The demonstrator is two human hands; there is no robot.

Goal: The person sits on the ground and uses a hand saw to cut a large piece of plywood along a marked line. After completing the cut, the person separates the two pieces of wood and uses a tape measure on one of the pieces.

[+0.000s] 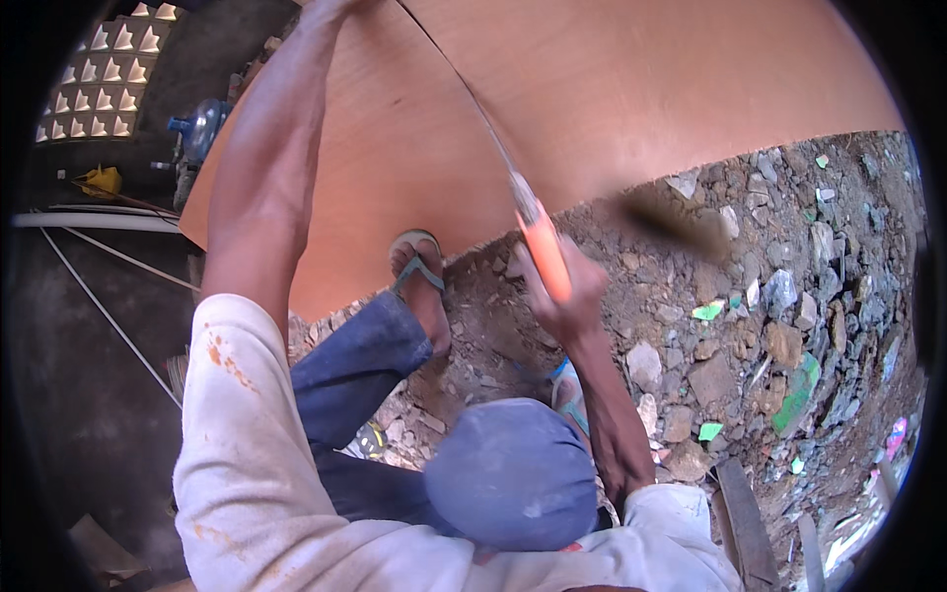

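Right hand [577, 286] grips the saw [524, 194] by its handle [545, 259], the safest hold; the blade [486, 120], likely springy, points toward eleven o'clock. Left hand's unseen.

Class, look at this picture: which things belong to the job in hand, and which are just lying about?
Part of the job:
orange-handled saw, gripped by the right hand
large brown board, with the saw's blade across it

Just lying about, it seems:
blue bottle
white pipe
stones
green scraps
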